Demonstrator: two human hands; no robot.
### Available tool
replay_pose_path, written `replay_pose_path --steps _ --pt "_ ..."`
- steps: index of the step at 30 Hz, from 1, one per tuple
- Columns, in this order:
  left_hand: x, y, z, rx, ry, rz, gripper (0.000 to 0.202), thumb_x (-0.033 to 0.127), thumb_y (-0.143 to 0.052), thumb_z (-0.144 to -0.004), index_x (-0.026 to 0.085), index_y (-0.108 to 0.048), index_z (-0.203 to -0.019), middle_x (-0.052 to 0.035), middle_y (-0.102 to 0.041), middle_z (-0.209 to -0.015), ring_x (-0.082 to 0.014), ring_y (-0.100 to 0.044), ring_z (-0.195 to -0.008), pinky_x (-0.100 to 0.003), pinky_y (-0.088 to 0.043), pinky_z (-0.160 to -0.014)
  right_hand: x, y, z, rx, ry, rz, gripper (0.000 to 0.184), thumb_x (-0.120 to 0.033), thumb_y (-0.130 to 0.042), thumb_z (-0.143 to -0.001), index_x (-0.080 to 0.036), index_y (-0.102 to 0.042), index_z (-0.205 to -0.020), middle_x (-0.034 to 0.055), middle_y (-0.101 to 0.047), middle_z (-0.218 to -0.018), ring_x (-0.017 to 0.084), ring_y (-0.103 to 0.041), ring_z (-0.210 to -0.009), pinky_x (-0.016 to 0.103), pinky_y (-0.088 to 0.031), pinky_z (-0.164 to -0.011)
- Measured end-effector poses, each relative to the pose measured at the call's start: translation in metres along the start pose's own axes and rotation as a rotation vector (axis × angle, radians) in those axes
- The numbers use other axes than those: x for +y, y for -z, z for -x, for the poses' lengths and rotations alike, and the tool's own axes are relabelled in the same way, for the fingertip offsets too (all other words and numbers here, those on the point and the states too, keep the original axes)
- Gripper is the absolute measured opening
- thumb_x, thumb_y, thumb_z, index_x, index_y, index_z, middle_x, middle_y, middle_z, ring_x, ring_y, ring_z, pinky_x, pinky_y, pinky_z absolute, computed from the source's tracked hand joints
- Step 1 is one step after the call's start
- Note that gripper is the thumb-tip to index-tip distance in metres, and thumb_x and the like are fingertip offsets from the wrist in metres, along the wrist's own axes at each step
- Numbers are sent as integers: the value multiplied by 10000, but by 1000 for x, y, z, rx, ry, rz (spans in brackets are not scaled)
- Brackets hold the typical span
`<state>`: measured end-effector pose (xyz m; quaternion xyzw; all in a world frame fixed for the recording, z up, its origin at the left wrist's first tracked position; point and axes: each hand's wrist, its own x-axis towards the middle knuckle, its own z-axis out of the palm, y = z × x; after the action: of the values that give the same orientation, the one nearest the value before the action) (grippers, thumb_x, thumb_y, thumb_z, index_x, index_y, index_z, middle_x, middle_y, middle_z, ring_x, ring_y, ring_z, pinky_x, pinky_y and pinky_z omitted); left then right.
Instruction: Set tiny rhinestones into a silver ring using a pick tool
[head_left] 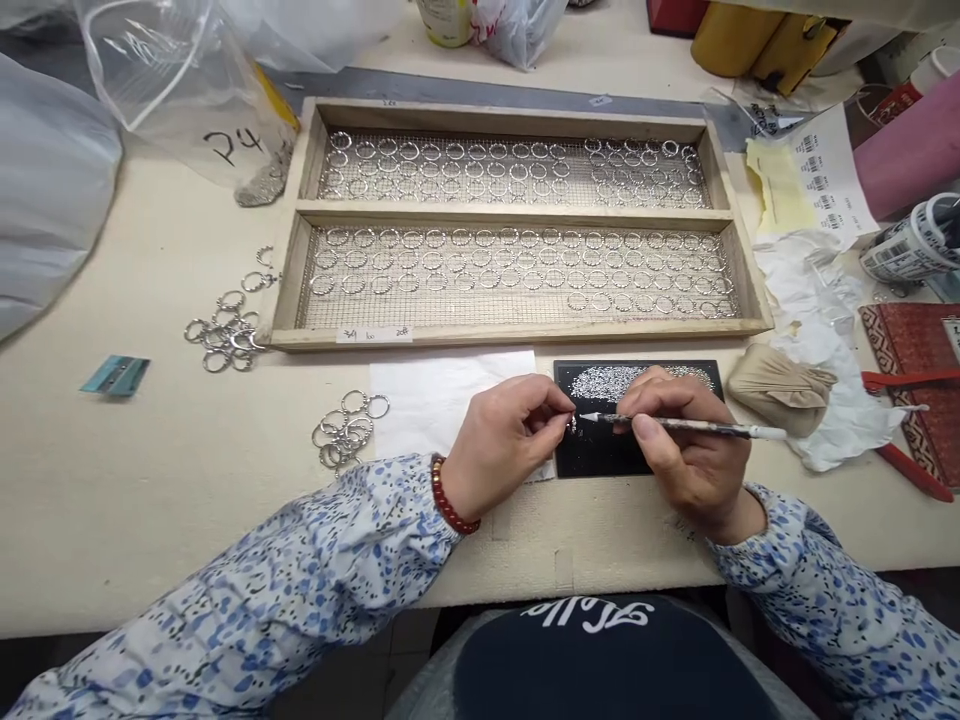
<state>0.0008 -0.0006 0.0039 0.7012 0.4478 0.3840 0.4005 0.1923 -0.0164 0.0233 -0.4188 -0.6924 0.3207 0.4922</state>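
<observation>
My left hand (504,440) is closed in a pinch on a small sparkling ring (572,424) held just above a black tray (600,455). My right hand (686,445) grips a thin white pen-like tool (697,427) whose tip points left at the ring. The black tray holds a heap of tiny shiny stones (607,380) along its far side. Under my left hand lies a white sheet (427,400). A small pile of metal rings (346,430) sits left of the sheet.
A two-row wooden frame (517,214) with wire mesh holds several rows of rings beyond the tray. More loose rings (225,335) lie at its left end. A clear bag marked "P4" (187,90), a beige pouch (780,388), crumpled paper (832,320) and red pliers (904,460) surround the area.
</observation>
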Motion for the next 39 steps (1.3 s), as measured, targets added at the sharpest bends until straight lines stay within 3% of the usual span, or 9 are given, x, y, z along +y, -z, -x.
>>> replay_pose_path --steps 39 --pt "-1 -1 1 4 -15 36 127 -4 -662 -770 117 -680 -802 12 -650 -677 -64 -543 -571 -162 -424 -521 4 1 1 -91 71 6 207 -24 -574 -785 -180 -596 -919 30 -599 -822 172 -573 -784 380 -490 -697"
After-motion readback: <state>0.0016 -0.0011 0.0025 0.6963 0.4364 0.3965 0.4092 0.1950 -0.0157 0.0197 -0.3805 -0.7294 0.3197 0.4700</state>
